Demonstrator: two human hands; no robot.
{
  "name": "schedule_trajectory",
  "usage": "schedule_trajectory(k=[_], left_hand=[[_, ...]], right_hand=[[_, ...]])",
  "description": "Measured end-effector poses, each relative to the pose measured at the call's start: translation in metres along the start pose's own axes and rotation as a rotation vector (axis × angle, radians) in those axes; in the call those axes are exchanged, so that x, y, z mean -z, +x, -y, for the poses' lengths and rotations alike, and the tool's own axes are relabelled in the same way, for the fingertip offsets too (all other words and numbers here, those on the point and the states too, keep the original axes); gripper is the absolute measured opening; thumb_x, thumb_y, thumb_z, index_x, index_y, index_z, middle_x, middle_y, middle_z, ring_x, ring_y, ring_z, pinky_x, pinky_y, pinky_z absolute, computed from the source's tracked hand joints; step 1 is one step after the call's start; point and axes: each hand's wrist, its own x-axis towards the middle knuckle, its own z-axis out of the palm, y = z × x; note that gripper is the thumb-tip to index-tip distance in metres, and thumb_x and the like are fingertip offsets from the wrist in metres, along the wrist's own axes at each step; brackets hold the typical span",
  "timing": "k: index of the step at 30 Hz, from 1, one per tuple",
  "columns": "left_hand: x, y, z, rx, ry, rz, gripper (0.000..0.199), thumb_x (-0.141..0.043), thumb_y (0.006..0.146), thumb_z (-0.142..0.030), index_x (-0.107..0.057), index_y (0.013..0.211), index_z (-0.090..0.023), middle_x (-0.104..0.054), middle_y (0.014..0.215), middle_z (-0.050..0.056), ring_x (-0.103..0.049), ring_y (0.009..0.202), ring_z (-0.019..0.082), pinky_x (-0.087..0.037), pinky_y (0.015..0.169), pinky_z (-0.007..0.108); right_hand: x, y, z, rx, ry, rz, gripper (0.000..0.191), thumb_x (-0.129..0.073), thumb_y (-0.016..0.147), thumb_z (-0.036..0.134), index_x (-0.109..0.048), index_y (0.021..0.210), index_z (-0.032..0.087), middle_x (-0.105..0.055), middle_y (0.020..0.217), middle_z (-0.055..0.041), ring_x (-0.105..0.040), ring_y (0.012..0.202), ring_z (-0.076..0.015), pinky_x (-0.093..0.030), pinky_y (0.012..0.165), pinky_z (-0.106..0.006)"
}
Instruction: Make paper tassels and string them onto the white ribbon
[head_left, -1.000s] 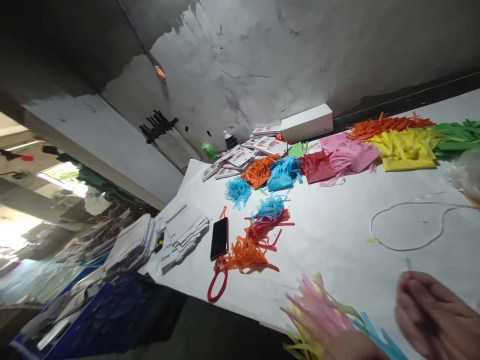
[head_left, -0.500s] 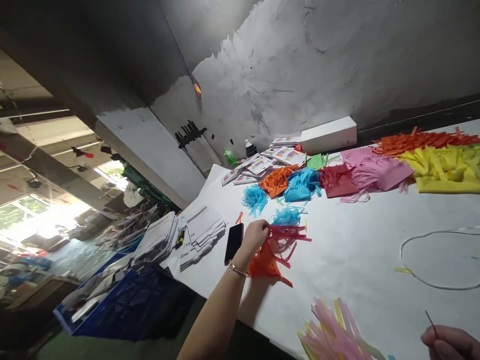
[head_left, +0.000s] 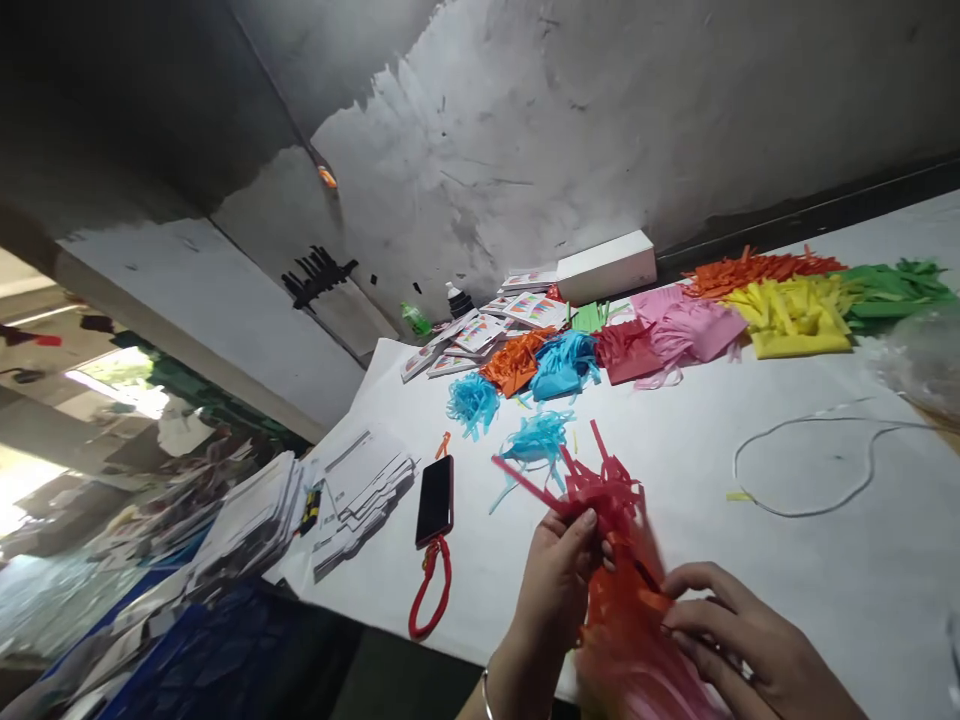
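My left hand (head_left: 555,570) pinches a bunch of red tissue-paper strips (head_left: 604,490), whose loose ends fan out above the fingers. Below, orange strips (head_left: 611,600) hang down, blurring into pink ones near the bottom edge. From the right, my right hand (head_left: 739,630) has its thumb and fingers closed at the edge of the orange strips; a short dark line shows by its fingertips, too blurred to name. Just beyond my left hand lies a light-blue bunch of strips (head_left: 536,440). A phone (head_left: 435,500) with a red wrist strap (head_left: 430,592) rests to the left.
Along the back lie fringed paper in blue (head_left: 566,365), dark red (head_left: 624,352), pink (head_left: 694,330), yellow (head_left: 795,318) and green (head_left: 896,290). A white box (head_left: 606,268) stands by the wall. White cord (head_left: 806,512) loops at right; paper stacks (head_left: 360,490) lie left.
My left hand has lifted the red and orange strips from beside the phone and brought them nearer. My right hand has come in from the lower right to meet them. The view has shifted right.
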Motion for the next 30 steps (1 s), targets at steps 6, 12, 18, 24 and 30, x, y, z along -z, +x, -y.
schedule_trajectory(k=[6, 12, 18, 24, 30], left_hand=[[-0.008, -0.010, 0.022, 0.039, -0.112, -0.057, 0.042, -0.094, 0.064, -0.037, -0.065, 0.083, -0.015, -0.067, 0.065, 0.000, -0.061, 0.056, 0.011, -0.050, 0.054, 0.021], [0.016, -0.020, 0.026, -0.505, 0.292, -0.189, 0.027, -0.074, 0.087, -0.024, -0.066, 0.114, -0.022, -0.071, 0.107, 0.007, -0.068, 0.103, 0.020, -0.055, 0.089, 0.030], [0.017, -0.028, 0.000, -1.032, 1.315, 0.478, 0.034, -0.056, 0.092, -0.003, -0.066, 0.118, -0.023, -0.073, 0.113, 0.006, -0.059, 0.121, 0.025, -0.012, 0.126, 0.055], [0.016, -0.031, 0.001, -0.531, 1.065, 0.507, 0.015, -0.055, 0.100, -0.024, -0.069, 0.095, -0.021, -0.069, 0.088, 0.006, -0.063, 0.087, 0.021, -0.052, 0.088, 0.036], [0.014, -0.058, 0.042, -0.398, 0.491, -0.044, 0.023, -0.074, 0.090, -0.043, -0.078, 0.096, -0.022, -0.070, 0.090, 0.007, -0.067, 0.081, 0.021, -0.055, 0.072, 0.029]], right_hand=[[-0.004, -0.005, -0.003, -0.067, 0.026, 0.013, 0.023, -0.042, 0.107, 0.027, -0.065, 0.101, 0.026, -0.065, 0.107, -0.0035, -0.068, 0.098, -0.0137, -0.056, 0.086, -0.019], [0.004, -0.004, -0.010, 0.131, -0.278, -0.177, 0.022, -0.042, 0.102, 0.015, -0.061, 0.108, 0.024, -0.069, 0.104, -0.0038, -0.071, 0.094, -0.0131, -0.057, 0.080, -0.018], [0.013, -0.007, -0.006, 0.285, -0.345, 0.012, 0.026, -0.040, 0.098, 0.008, -0.058, 0.114, 0.020, -0.071, 0.103, -0.0084, -0.072, 0.089, -0.0153, -0.058, 0.075, -0.020], [0.027, -0.016, -0.006, 0.274, -0.283, -0.121, 0.025, -0.042, 0.100, 0.013, -0.059, 0.115, 0.023, -0.072, 0.111, -0.0078, -0.074, 0.095, -0.0128, -0.057, 0.079, -0.014], [0.027, -0.029, -0.002, -0.027, -0.223, -0.191, 0.013, -0.055, 0.102, 0.029, -0.067, 0.107, 0.029, -0.076, 0.086, 0.0028, -0.075, 0.072, -0.0123, -0.057, 0.065, -0.012]])
